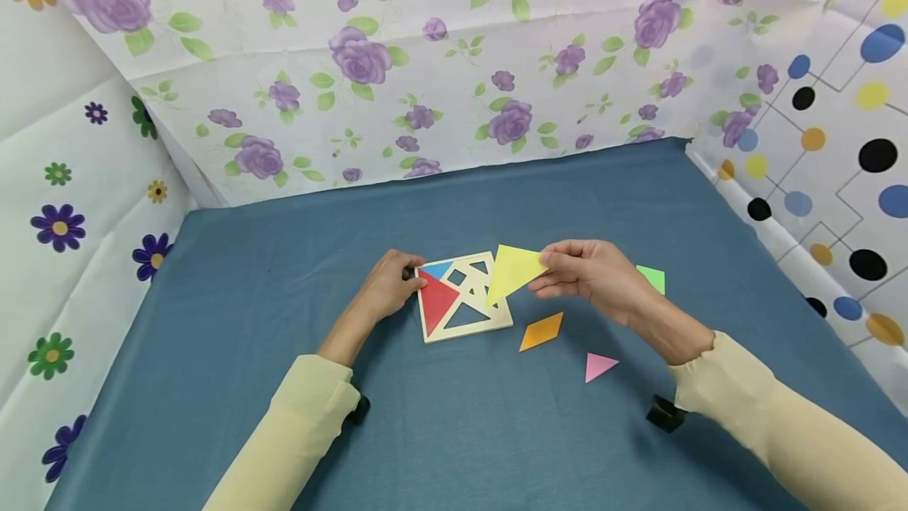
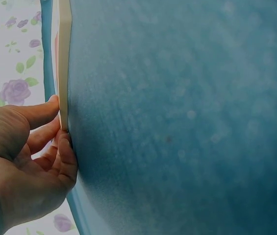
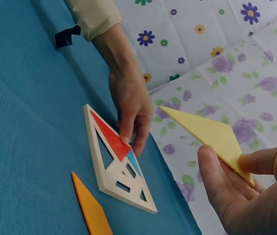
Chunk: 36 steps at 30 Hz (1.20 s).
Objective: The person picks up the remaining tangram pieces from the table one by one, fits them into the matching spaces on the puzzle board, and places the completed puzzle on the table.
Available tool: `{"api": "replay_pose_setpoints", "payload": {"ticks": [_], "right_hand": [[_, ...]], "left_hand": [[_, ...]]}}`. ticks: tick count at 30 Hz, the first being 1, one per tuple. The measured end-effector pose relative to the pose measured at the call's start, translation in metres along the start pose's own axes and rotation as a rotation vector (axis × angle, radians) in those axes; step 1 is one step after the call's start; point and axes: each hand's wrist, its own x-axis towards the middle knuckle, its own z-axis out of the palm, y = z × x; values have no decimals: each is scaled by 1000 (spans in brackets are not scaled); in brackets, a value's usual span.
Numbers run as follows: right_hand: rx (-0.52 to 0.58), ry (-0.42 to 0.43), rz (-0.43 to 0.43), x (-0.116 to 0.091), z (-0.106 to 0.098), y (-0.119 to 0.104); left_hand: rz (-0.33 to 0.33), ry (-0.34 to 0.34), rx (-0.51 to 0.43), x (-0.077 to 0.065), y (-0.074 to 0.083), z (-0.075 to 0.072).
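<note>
Two cream sleeves (image 1: 766, 408): lower left and lower right of the head view, a black block (image 1: 665, 414) by each cuff.
Pink triangle (image 1: 600, 367): right of lower centre, flat on the blue cloth (image 1: 454, 432); only the head view has it.
Orange parallelogram (image 1: 542, 331): between pink triangle and board; the right wrist view cuts it at the bottom edge.
Right hand (image 1: 592, 274): right of centre, thumb and fingers pinching a corner of the yellow triangle (image 1: 514, 270).
Yellow triangle: raised, covering part of the board in the head view; the right wrist view shows it well apart.
Left hand (image 1: 386, 286): clamped on the board's left edge; the left wrist view shows that edge side-on.
Wooden board (image 1: 499, 318): centre, red triangle (image 1: 437, 298) and blue piece (image 1: 436, 268) in it, other cutouts bare.
Green piece (image 1: 654, 279): right of centre, partly behind the right hand.
Floral sheet (image 1: 426, 22): across the top.
</note>
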Motion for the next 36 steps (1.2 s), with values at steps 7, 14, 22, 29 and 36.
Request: {"api": "replay_pose_setpoints", "payload": {"ticks": [7, 14, 22, 29, 36], "right_hand": [[-107, 45, 7, 4, 4, 9], [-96, 23, 45, 11, 10, 16], [-70, -15, 65, 18, 17, 22], [-80, -1, 95, 20, 24, 27], [-57, -5, 125, 22, 28, 37]], "left_hand": [[-2, 1, -9, -1, 0, 0], [2, 1, -7, 0, 1, 0], [-7, 1, 1, 2, -1, 1], [-11, 3, -2, 1, 0, 1], [0, 2, -1, -1, 0, 1]]}}
